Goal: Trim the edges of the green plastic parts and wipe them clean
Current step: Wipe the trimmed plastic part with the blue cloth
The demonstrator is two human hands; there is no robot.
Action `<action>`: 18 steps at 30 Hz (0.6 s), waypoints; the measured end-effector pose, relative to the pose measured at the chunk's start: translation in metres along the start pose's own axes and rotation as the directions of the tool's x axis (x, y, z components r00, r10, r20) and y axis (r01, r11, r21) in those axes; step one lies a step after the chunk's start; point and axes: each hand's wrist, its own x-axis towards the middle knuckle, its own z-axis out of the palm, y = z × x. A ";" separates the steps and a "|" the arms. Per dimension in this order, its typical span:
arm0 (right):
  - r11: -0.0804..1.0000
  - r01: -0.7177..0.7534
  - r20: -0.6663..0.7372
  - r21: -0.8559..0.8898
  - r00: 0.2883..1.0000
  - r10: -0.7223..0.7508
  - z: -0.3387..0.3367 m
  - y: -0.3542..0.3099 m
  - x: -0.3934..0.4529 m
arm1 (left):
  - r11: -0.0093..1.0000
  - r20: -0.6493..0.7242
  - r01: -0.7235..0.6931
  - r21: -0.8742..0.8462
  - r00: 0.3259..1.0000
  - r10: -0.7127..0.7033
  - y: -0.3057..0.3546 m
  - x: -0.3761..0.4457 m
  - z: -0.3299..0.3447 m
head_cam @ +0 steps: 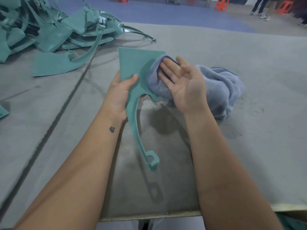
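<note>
Left hand [122, 90] gripped green plastic part [134, 67] above table [249, 63], right hand [181, 83] flat, fingers extended against blue cloth [221, 83] beside part

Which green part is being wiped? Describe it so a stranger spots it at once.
Start at the grey table, then go to its near middle, between the two forearms. The part there is held up by the left hand, with the cloth against it. Unlike the pile far left, it is alone and off the table.
</note>
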 end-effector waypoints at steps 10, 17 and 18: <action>0.459 0.252 0.030 -0.852 0.899 -0.438 -0.002 0.031 0.002 | 0.998 -0.002 -0.051 -0.045 0.999 0.051 -0.002 0.001 0.003; 0.412 0.051 -0.043 -0.910 0.976 -0.215 0.000 0.028 0.005 | 0.997 0.067 -0.013 -0.074 0.998 0.018 -0.001 -0.004 0.007; 0.431 0.057 -0.034 -0.900 0.979 -0.200 -0.001 0.026 0.004 | 0.998 0.073 0.003 -0.069 0.997 0.002 -0.002 -0.005 0.008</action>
